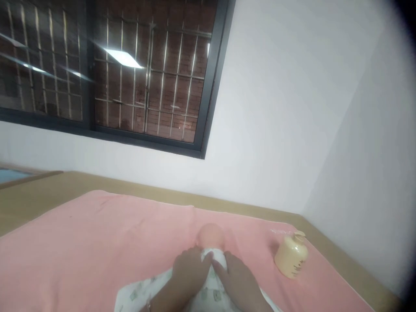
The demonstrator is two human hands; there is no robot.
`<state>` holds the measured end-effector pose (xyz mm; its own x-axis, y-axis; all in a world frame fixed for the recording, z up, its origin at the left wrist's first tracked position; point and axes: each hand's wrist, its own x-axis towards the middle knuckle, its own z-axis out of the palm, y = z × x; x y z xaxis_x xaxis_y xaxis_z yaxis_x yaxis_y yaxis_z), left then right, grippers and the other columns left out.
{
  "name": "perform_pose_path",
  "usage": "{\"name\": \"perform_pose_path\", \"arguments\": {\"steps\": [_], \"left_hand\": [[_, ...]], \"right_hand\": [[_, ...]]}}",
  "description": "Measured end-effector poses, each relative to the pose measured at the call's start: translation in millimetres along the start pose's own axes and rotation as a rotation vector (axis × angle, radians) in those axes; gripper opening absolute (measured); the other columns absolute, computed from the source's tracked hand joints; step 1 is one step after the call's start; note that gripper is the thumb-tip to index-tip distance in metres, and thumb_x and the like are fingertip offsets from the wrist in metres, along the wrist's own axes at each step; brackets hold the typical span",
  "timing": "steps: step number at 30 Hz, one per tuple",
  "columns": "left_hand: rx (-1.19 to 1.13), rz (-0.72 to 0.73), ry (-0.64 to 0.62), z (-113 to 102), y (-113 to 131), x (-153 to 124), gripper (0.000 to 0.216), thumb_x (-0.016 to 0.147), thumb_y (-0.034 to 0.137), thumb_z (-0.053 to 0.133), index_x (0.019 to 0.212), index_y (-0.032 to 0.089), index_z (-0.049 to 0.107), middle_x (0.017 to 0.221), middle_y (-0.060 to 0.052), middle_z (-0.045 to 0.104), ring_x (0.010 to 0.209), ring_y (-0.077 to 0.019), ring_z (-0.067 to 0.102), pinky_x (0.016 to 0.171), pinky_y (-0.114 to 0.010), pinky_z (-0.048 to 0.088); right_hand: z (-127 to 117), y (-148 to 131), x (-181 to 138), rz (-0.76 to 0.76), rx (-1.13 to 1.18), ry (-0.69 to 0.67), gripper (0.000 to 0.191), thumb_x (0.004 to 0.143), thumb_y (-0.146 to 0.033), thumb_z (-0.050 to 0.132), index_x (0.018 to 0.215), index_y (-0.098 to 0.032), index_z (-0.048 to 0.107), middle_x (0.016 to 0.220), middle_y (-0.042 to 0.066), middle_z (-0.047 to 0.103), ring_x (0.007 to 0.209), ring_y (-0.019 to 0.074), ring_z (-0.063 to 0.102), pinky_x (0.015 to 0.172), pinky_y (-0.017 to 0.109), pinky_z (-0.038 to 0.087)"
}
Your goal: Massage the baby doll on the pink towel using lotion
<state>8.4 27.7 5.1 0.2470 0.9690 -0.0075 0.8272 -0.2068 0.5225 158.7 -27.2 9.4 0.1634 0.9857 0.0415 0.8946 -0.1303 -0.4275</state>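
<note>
Head view. Item: round pinkish form (pixel 211 236), perhaps a doll's head, on pink cover (pixel 97 242) over tabletop (pixel 78 180); patterned white cloth (pixel 143 290) just below it. Left hand (pixel 192 269) and right hand (pixel 239 277): laid on the cloth, thumbs close together; cannot tell whether fingertips pinch. Risks, as judged: uneven pressure could skew the cloth or roll the form; dragging the cover could topple the cream jar (pixel 290 256) at right.
</note>
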Motion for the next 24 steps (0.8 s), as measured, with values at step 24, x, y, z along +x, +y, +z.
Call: {"name": "perform_pose_path", "arguments": {"steps": [24], "left_hand": [[-0.039, 0.013, 0.036, 11.6, -12.7, 4.8, 0.046, 0.089, 0.055, 0.03, 0.093, 0.022, 0.061, 0.092, -0.007, 0.067, 0.085, -0.0231, 0.06, 0.074, -0.034, 0.041]], "right_hand": [[12.9, 15.9, 11.5, 0.079, 0.138, 0.122, 0.036, 0.092, -0.047, 0.03, 0.071, -0.023, 0.047, 0.072, 0.0, 0.06, 0.068, 0.0166, 0.053, 0.061, 0.026, 0.035]]}}
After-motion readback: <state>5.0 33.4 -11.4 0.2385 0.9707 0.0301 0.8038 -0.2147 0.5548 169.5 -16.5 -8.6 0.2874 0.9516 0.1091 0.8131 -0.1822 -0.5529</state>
